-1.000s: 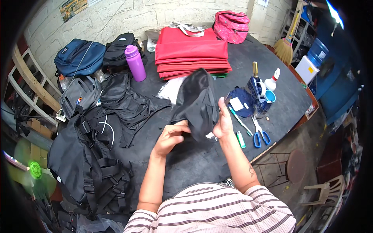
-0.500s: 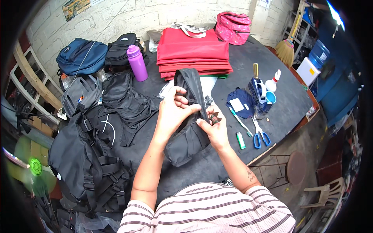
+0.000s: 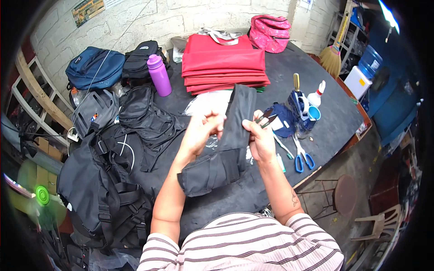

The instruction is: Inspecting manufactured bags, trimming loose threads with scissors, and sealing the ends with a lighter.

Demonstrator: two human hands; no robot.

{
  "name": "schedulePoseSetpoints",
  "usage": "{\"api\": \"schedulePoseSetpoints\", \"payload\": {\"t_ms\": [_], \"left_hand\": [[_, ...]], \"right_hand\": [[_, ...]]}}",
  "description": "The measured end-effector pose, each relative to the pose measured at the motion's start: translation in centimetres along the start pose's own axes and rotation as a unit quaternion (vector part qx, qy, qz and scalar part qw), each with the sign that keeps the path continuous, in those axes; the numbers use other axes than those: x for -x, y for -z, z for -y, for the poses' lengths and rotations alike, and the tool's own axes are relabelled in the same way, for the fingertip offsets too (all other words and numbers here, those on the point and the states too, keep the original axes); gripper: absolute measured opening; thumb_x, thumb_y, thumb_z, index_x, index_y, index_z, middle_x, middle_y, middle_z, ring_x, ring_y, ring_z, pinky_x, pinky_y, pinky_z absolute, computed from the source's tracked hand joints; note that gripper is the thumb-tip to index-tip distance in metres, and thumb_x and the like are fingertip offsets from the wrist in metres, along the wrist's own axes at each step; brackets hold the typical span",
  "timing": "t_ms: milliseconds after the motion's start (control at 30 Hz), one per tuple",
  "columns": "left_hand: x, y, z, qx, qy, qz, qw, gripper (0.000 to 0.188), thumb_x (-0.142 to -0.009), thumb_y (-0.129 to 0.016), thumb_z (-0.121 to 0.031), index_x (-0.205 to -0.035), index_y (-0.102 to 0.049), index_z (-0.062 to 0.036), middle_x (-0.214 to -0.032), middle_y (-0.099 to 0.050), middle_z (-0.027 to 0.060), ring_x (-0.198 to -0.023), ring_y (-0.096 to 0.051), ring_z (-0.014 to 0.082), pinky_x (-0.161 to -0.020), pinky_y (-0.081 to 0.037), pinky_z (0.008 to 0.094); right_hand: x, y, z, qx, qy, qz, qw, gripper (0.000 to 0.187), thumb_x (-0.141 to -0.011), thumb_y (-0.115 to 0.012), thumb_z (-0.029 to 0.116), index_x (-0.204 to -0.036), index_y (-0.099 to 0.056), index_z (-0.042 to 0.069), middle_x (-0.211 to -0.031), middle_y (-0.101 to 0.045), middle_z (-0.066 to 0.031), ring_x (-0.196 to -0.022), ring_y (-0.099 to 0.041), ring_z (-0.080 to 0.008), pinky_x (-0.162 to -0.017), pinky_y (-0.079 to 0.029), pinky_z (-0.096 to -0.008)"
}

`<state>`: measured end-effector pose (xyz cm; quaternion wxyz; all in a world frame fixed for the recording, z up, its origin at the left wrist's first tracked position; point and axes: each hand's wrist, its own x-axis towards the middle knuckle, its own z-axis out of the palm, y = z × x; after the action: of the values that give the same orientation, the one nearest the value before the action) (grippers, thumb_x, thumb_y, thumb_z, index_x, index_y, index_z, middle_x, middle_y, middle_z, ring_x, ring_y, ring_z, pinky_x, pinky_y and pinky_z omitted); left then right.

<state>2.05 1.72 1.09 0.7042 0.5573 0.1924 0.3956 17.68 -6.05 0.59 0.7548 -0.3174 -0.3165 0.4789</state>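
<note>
A long black fabric bag [image 3: 237, 117] with a pocketed lower part is held up over the table, its upper end upright and its lower end swung left. My right hand [image 3: 263, 142] grips its right edge with the thumb pressed on the cloth. The same hand holds small dark thread snips [image 3: 267, 119], blades apart and pointing up beyond the fingers. Just left of the bag, my left hand [image 3: 199, 133] has its fingers curled in a pinch. Whatever lies between those fingertips is too small to make out.
Black backpacks [image 3: 99, 189] crowd the left, near a purple bottle [image 3: 159, 77]. Stacked red fabric bags [image 3: 224, 63] and a pink backpack [image 3: 270, 34] stand behind. At right lie blue-handled scissors [image 3: 304, 158], a toothbrush [image 3: 284, 147], a spray bottle [image 3: 318, 95] and a blue cup [image 3: 313, 114].
The black bag has turned, its upper end moving right and its lower end left. My right hand has shifted right and up with the snips; my left hand has come off the bag's face.
</note>
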Motion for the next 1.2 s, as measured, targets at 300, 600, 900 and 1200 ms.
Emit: {"api": "schedulePoseSetpoints", "payload": {"t_ms": [300,600,900,1200], "left_hand": [[-0.3,-3.0,-3.8,-0.309,-0.029,0.015,0.951,0.059,-0.055,-0.083,-0.014,-0.101,-0.047,-0.0066,-0.086,-0.054,0.0022,-0.081,-0.052,0.0086,-0.070,-0.044,0.0231],[-2.4,-1.9,-1.0,-0.099,-0.154,-0.132,0.974,0.017,-0.086,-0.050,-0.004,-0.101,-0.057,-0.0003,-0.075,-0.060,0.0031,-0.062,-0.057,0.0087,-0.060,-0.048,0.0200],[-0.9,-4.2,-2.0,-0.537,-0.292,-0.077,0.787,0.038,-0.065,-0.067,-0.001,-0.103,-0.063,-0.0051,-0.105,-0.052,0.0110,-0.080,-0.057,0.0219,-0.071,-0.047,0.0333],[-1.8,-3.2,-0.2,-0.407,-0.306,-0.096,0.855,0.002,-0.069,-0.061,-0.001,-0.069,-0.059,-0.0017,-0.083,-0.064,0.0084,-0.077,-0.060,0.0224,-0.072,-0.045,0.0312]], "right_hand": [[0.2,-0.7,0.2,0.077,0.101,-0.023,0.992,0.021,-0.079,-0.057,-0.003,-0.077,-0.041,0.009,-0.071,-0.038,0.0066,-0.064,-0.036,-0.0008,-0.059,-0.032,-0.0176],[0.1,-0.1,-0.8,0.042,0.088,-0.011,0.995,0.022,-0.079,-0.059,-0.001,-0.076,-0.041,0.011,-0.070,-0.038,0.0077,-0.062,-0.036,0.0003,-0.058,-0.032,-0.0165],[0.0,-0.3,-0.7,0.030,0.073,-0.009,0.997,0.023,-0.077,-0.058,-0.004,-0.075,-0.040,0.011,-0.069,-0.038,0.0075,-0.059,-0.037,-0.0001,-0.055,-0.032,-0.0163],[0.3,2.4,-1.3,0.103,0.001,0.081,0.991,0.026,-0.071,-0.061,-0.006,-0.077,-0.041,0.011,-0.064,-0.036,0.0090,-0.056,-0.034,0.0007,-0.054,-0.030,-0.0146]]}}
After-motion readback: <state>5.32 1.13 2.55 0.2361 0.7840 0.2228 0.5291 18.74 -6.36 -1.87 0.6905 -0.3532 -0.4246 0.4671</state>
